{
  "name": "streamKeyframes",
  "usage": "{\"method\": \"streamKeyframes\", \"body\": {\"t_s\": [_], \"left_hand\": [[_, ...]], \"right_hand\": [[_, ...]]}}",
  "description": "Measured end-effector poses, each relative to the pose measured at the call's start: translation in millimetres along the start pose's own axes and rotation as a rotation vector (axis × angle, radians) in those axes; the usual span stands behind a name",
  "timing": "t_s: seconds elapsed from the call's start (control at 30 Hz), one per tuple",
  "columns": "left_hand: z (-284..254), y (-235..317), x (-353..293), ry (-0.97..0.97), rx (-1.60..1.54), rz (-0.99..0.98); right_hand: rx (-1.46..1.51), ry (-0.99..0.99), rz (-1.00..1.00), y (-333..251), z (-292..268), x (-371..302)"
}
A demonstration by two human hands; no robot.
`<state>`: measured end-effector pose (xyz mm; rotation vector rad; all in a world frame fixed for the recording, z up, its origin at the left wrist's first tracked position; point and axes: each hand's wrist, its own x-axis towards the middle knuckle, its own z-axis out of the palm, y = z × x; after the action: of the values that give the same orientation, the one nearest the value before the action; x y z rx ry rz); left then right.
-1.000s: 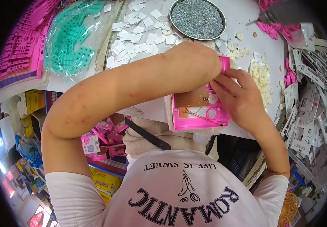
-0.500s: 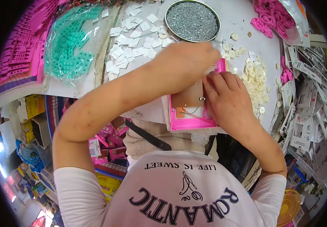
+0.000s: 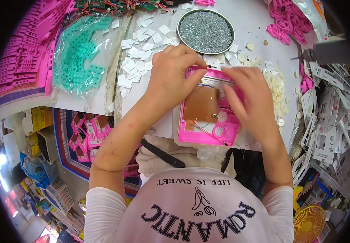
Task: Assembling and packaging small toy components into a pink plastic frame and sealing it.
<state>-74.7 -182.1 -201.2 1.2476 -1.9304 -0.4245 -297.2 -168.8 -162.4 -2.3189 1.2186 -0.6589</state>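
Note:
A pink plastic case (image 3: 231, 137) lies in front of me at the table's edge. Inside it sit a brown circuit board (image 3: 201, 106), thin coloured wires and small round parts. Over the case's far left corner is my left hand (image 3: 175, 71), thumb and forefinger pinched together at the rim; what lies between them is too small to make out. My right hand (image 3: 250, 95) hovers at the case's right side, slightly blurred, with thumb and fingers apart and nothing visible in them.
Beyond the case stands a round tin of screws (image 3: 206, 32). White square pieces (image 3: 136, 56) and cream plastic wheels (image 3: 278, 87) flank it. A grey power screwdriver (image 3: 328, 52) juts in at right. Bagged green parts (image 3: 82, 52) and stacked pink panels (image 3: 25, 52) lie left.
My left hand has drawn back leftward, uncovering the circuit board. My right hand has lifted off the board and its fingers have spread. The grey power screwdriver has come into view.

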Motion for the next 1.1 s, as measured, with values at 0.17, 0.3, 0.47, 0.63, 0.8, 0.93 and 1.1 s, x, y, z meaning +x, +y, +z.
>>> {"method": "streamKeyframes", "body": {"t_s": [0.17,0.3,0.47,0.63,0.8,0.93,1.1], "left_hand": [[-8.1,16.8,-9.0,-0.095,-0.12,-0.093],[-12.7,19.6,-12.9,-0.123,-0.161,-0.095],[-8.3,15.1,-14.9,-0.091,-0.177,-0.028],[-1.6,10.3,-12.0,-0.002,-0.087,0.318],[-7.3,9.6,-14.2,-0.063,-0.073,0.322],[0.6,8.5,-12.0,-0.064,-0.106,0.35],[-11.9,11.1,-16.4,-0.14,-0.095,0.32]], "right_hand": [[0.204,0.047,-0.032,10.0,13.8,23.6],[0.198,0.159,-0.11,6.5,15.8,19.3],[0.23,0.158,-0.035,-6.8,6.1,2.7],[0.093,0.039,-0.157,0.4,0.2,1.7],[-0.054,0.024,-0.193,4.5,-20.1,-7.0],[0.057,-0.03,-0.169,0.6,-13.7,-11.5],[-0.043,-0.018,-0.179,19.3,-26.3,6.2]]}}
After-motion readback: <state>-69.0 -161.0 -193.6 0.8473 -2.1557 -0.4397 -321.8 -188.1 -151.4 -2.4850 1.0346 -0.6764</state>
